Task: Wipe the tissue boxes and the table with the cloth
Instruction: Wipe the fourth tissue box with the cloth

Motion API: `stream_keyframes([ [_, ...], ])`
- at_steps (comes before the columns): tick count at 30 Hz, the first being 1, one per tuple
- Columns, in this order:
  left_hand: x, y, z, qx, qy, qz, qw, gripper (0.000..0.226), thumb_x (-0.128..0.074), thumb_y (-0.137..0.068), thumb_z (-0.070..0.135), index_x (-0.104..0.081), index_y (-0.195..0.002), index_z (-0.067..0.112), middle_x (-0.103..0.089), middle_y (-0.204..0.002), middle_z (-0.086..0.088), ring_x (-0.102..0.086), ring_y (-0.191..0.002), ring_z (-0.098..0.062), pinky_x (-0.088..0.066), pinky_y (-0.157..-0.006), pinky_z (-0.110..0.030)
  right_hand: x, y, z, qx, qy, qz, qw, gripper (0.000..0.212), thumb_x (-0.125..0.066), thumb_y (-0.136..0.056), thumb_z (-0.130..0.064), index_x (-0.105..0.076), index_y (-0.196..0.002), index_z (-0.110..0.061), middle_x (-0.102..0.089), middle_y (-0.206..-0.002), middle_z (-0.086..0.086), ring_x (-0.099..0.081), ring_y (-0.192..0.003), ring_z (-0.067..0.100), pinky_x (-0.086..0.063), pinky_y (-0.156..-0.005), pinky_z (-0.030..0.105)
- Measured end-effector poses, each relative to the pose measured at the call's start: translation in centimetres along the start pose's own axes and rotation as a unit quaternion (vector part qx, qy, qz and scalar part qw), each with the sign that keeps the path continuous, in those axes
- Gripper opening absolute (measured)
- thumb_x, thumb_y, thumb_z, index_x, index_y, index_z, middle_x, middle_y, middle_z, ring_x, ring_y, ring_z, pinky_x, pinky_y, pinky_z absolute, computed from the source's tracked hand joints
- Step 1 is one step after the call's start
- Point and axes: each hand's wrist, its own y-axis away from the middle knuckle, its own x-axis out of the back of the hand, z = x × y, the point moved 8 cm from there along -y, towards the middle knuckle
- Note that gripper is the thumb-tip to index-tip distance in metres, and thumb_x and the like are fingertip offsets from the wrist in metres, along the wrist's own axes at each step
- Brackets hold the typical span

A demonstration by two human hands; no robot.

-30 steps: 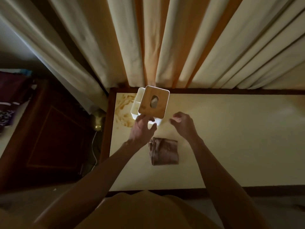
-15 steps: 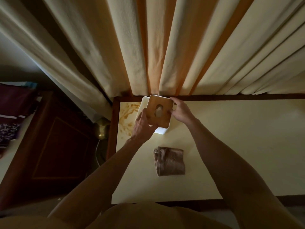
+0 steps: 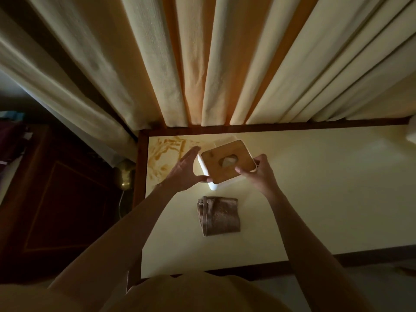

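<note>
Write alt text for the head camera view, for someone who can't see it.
Two bare hands, left hand and right hand, hold a white tissue box with a wooden lid over a cream table. A folded brown cloth lies on the table nearer the person, brown smears mark the far left corner, and curtains hang behind.

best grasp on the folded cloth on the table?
Pinch the cloth at its left edge, where the folded layers stack, coming straight down from above. It lies flat on the table, clear of both hands, so a top-down pinch probably lifts all layers together.
</note>
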Motion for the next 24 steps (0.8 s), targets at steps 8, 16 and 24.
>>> stream_keyframes([
  [8,-3.3,4.3,-0.4,0.004,0.091,-0.02,0.996,0.108,-0.088,-0.073,0.042,-0.023,-0.158,0.023,-0.046,-0.144,0.012,-0.046,-0.122,-0.005,-0.042,-0.107,-0.03,-1.4,2.2,2.2,0.081,-0.038,-0.16,0.983,0.066,-0.085,-0.082,-0.011,-0.056,-0.141,-0.016,-0.071,-0.125,-0.004,-0.068,-0.11,0.007,-0.054,-0.095,0.024],
  [16,-3.2,1.6,-1.6,0.056,0.144,-0.051,0.987,0.072,-0.059,-0.101,0.038,-0.017,-0.16,0.037,-0.048,-0.153,0.004,-0.046,-0.136,-0.02,-0.038,-0.113,-0.041,-2.6,1.3,0.0,0.109,-0.071,-0.05,0.99,0.05,-0.085,-0.082,-0.018,-0.064,-0.127,-0.009,-0.073,-0.112,-0.005,-0.07,-0.102,0.01,-0.058,-0.089,0.031],
  [24,2.2,-6.3,3.9,0.074,0.113,-0.019,0.991,0.062,-0.043,-0.097,0.068,-0.053,-0.141,0.027,-0.063,-0.128,-0.003,-0.06,-0.112,-0.024,-0.048,-0.101,-0.041,1.4,-1.7,-2.9,0.02,-0.112,0.084,0.99,0.045,-0.084,-0.081,-0.043,-0.077,-0.103,-0.004,-0.078,-0.094,0.006,-0.075,-0.083,0.021,-0.053,-0.065,0.026],
])
